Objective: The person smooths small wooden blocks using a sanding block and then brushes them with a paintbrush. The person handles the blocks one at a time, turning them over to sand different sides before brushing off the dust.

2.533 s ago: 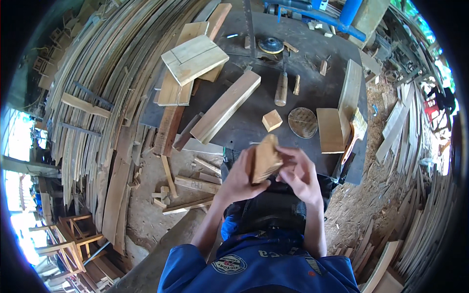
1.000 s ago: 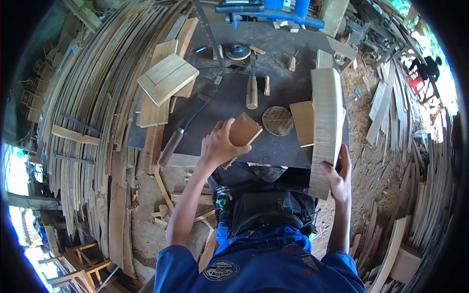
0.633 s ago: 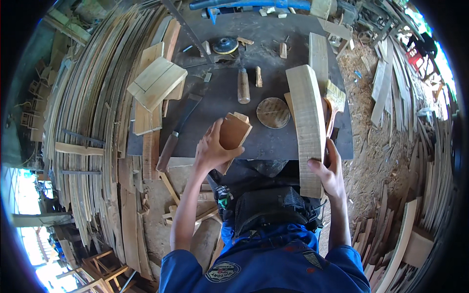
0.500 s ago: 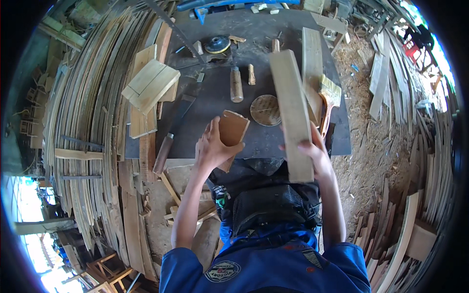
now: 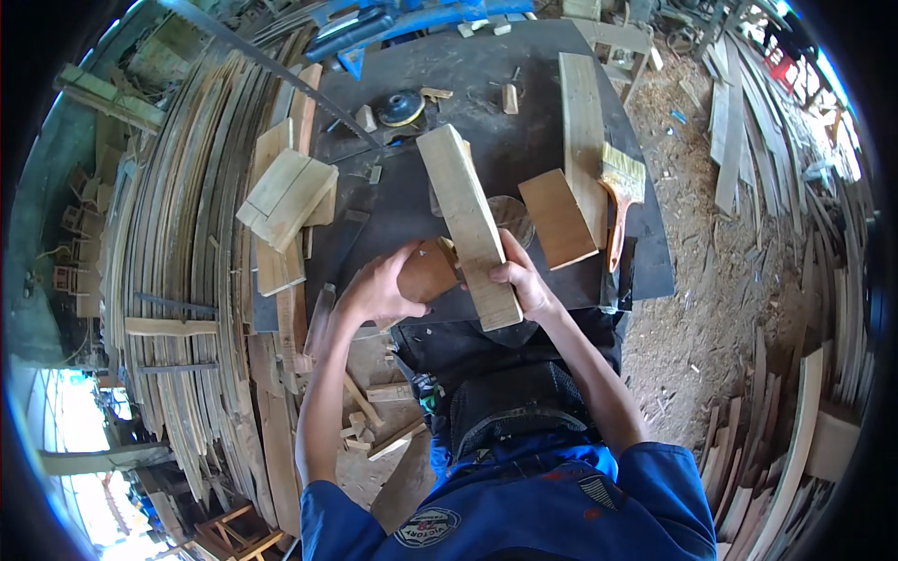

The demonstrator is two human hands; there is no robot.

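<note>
My left hand [image 5: 379, 285] grips a small brown wooden block [image 5: 421, 273] at the near edge of the dark worktop [image 5: 449, 75]. My right hand [image 5: 519, 271] grips a long, pale timber [image 5: 454, 187], tilted with its far end toward upper left, beside the small block; whether they touch I cannot tell. Behind the timber, a round wooden disc [image 5: 516, 220] and a handled tool are partly hidden. A large blade tool [image 5: 323, 313] lies just left of my left hand. To the right of my right hand rest a brown board [image 5: 558, 220] and a wide paintbrush [image 5: 617, 206].
Marked boards [image 5: 285, 196] are piled on the worktop's left. A sanding disc [image 5: 400, 107], wood scraps and a long toothed blade [image 5: 281, 70] are at the back, near blue metal equipment [image 5: 351, 33]. Long stacked planks [image 5: 178, 234] line both sides. Shavings cover the floor [image 5: 683, 346].
My right hand has swung the long timber leftward, from over the right-hand boards to beside the small block. My left hand still holds its block, now slightly lower in view.
</note>
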